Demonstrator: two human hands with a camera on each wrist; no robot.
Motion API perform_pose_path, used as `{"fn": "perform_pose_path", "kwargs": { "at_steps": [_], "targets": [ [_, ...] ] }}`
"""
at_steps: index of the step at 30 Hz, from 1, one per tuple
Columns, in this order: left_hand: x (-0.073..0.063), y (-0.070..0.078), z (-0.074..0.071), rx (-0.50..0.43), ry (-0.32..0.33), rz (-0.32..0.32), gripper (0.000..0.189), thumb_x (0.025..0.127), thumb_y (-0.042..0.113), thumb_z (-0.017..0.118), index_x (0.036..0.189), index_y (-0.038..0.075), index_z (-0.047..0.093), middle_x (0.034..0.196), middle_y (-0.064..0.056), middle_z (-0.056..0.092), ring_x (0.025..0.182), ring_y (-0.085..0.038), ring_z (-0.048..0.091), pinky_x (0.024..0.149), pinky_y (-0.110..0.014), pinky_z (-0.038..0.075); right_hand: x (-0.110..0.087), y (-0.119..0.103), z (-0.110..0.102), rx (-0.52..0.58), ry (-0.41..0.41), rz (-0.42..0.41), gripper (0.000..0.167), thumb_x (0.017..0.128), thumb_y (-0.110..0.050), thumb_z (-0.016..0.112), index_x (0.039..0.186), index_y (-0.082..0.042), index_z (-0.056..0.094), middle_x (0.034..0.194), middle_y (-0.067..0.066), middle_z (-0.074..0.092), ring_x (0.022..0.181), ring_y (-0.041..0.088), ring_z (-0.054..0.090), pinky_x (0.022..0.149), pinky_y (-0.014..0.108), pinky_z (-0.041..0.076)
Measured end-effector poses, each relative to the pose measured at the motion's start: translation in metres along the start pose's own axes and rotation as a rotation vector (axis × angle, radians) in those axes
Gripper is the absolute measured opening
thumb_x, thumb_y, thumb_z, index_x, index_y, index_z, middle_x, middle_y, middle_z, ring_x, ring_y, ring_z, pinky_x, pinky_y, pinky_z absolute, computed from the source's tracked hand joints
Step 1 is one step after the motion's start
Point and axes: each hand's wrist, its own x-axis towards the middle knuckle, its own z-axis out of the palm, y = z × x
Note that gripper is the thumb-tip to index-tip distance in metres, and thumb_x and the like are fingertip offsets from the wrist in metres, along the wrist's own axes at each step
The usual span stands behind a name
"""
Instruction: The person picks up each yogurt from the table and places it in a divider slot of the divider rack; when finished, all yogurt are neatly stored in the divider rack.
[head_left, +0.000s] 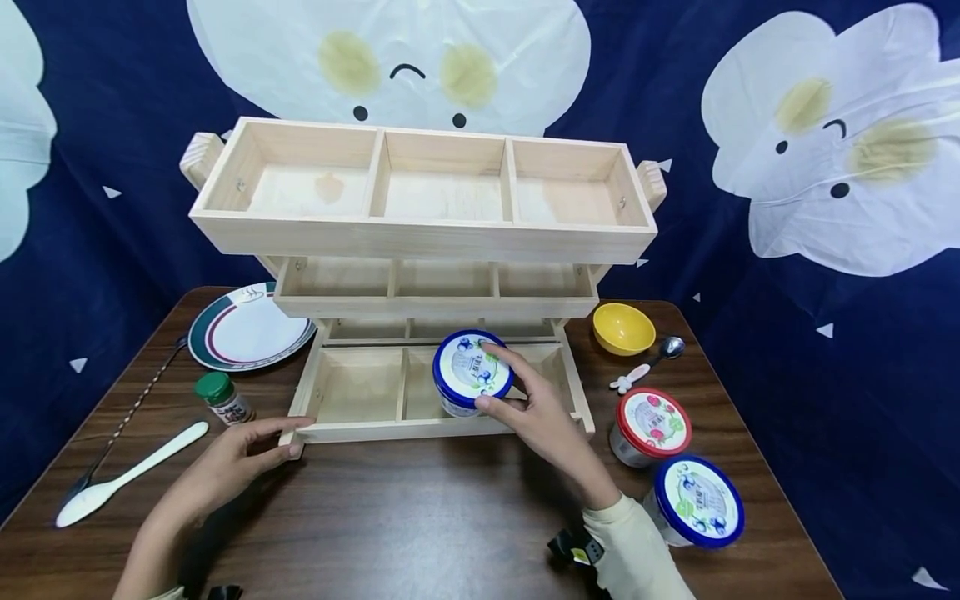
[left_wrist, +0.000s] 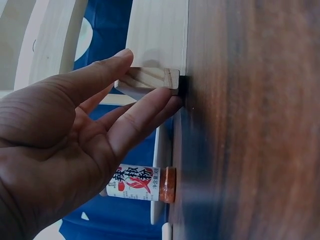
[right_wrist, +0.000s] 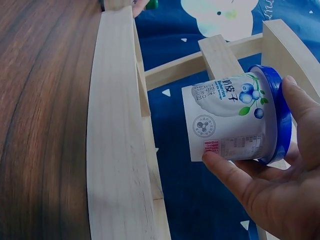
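Note:
My right hand (head_left: pixel 536 412) holds a yogurt tub with a blue lid (head_left: pixel 472 367) above the bottom tier of a tiered wooden storage box (head_left: pixel 423 237). Blueberries are printed on the tub's white side (right_wrist: pixel 230 117), and the right wrist view shows thumb and fingers around it, lid end toward the palm. At the bottom tier's front left corner, my left hand (head_left: pixel 228 467) grips the wooden end (left_wrist: pixel 150 80) between thumb and fingers. The tub and right hand cover part of the middle and right compartments of that tier.
Left of the box are a plate (head_left: pixel 251 329), a green-capped spice jar (head_left: pixel 223 396), a white spoon (head_left: pixel 131 475) and a long twisted-handle spoon (head_left: pixel 135 408). On the right stand a yellow bowl (head_left: pixel 624 328), a small spoon (head_left: pixel 648 364), a red-lidded tub (head_left: pixel 651 425) and another blue-lidded tub (head_left: pixel 696 502).

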Motion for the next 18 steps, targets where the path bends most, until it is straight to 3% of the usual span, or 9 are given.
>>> {"fn": "perform_pose_path", "kwargs": {
  "at_steps": [5,12,18],
  "targets": [
    [-0.001,0.0,0.0,-0.007,0.016,0.02,0.035,0.103,0.024,0.078,0.137,0.016,0.076,0.141,-0.015,0.07,0.119,0.001,0.055,0.09,-0.019,0.045,0.005,-0.002,0.007,0.028,-0.017,-0.002,0.068,0.101,-0.016,0.081,0.162,-0.018,0.051,0.166,0.014,0.043,0.138,0.037,0.056,0.094,0.033,0.06],
    [-0.001,0.0,-0.001,-0.017,0.018,0.034,0.035,0.103,0.021,0.078,0.137,0.013,0.076,0.141,-0.016,0.07,0.118,0.001,0.056,0.09,-0.018,0.046,0.01,0.0,0.018,0.03,-0.036,0.012,0.069,0.1,-0.014,0.082,0.162,-0.018,0.051,0.168,0.016,0.042,0.139,0.037,0.057,0.095,0.034,0.06],
    [0.0,0.0,-0.001,-0.03,0.003,0.007,0.036,0.104,0.024,0.077,0.138,0.014,0.076,0.141,-0.015,0.07,0.119,-0.005,0.058,0.09,-0.018,0.045,0.014,0.003,0.025,0.026,-0.038,0.013,0.069,0.1,-0.013,0.082,0.162,-0.019,0.052,0.165,0.016,0.045,0.137,0.038,0.059,0.095,0.034,0.059]
  ]
}}
